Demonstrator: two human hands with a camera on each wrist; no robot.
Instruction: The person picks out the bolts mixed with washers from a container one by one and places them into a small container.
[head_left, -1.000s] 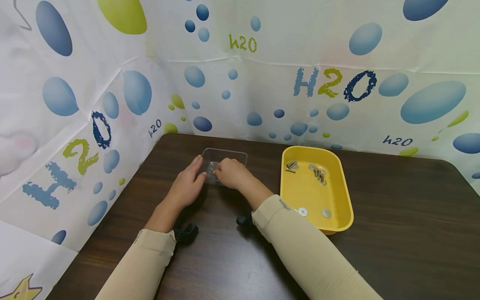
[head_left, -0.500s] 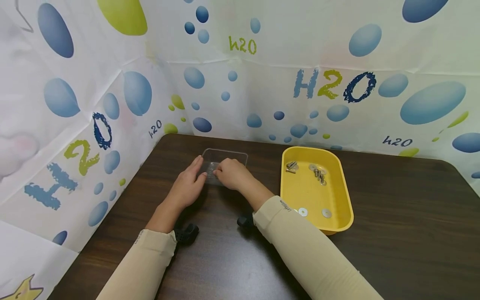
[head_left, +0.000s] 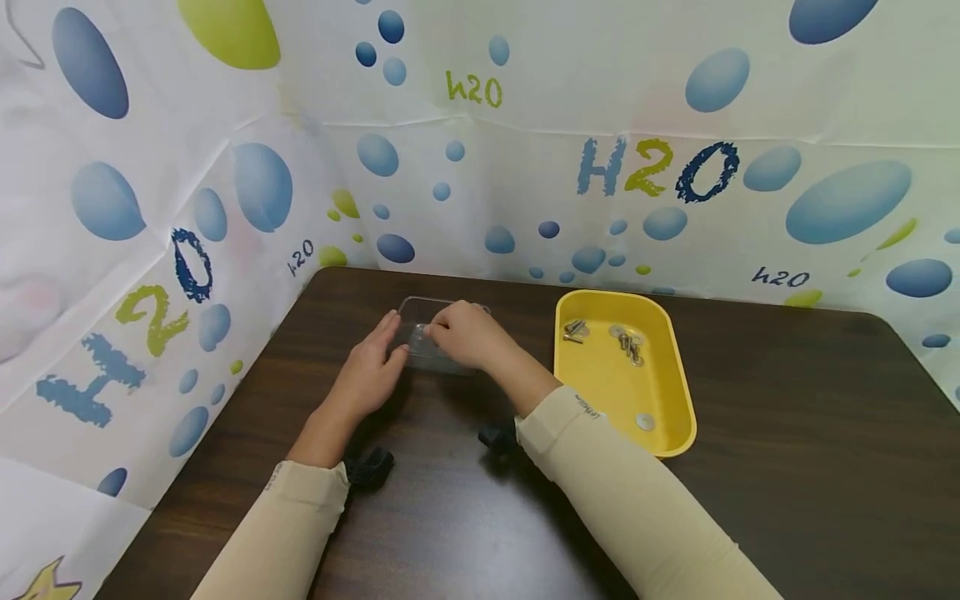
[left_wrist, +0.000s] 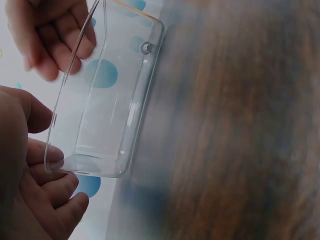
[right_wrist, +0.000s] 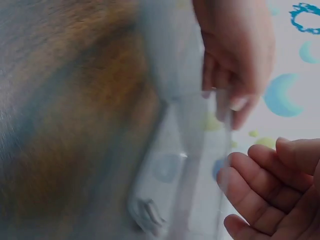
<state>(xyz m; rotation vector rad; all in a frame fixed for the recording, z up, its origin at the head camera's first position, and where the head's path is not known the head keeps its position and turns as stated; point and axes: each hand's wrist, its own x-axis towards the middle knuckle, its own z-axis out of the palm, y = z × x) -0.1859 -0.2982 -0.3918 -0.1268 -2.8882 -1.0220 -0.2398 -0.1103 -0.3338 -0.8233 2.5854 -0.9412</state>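
Observation:
A clear plastic box (head_left: 441, 364) stands on the dark wooden table. My left hand (head_left: 366, 375) holds it at its near left corner, fingers along the left wall and thumb at the near side. In the left wrist view, thumb and fingers lie about the box's rim. My right hand (head_left: 468, 333) hangs over the right part of the box; its fingers (right_wrist: 250, 185) are loosely curled with nothing seen between them. On the box floor lies a small metal screw or bolt (left_wrist: 146, 48), also in the right wrist view, where this metal piece (right_wrist: 150, 214) is blurred.
A yellow tray (head_left: 600, 383) stands right of the box, beside my right forearm. It contains several bolts (head_left: 630, 346) and washers, with more bolts (head_left: 574, 331) at its left and a loose washer (head_left: 645, 422) near the front. A patterned sheet (head_left: 525, 183) rises behind the table.
My right hand has lifted out of the box and shifted slightly right. My left hand stays at the box. The head view has turned a little; a front washer is now hidden by my right sleeve.

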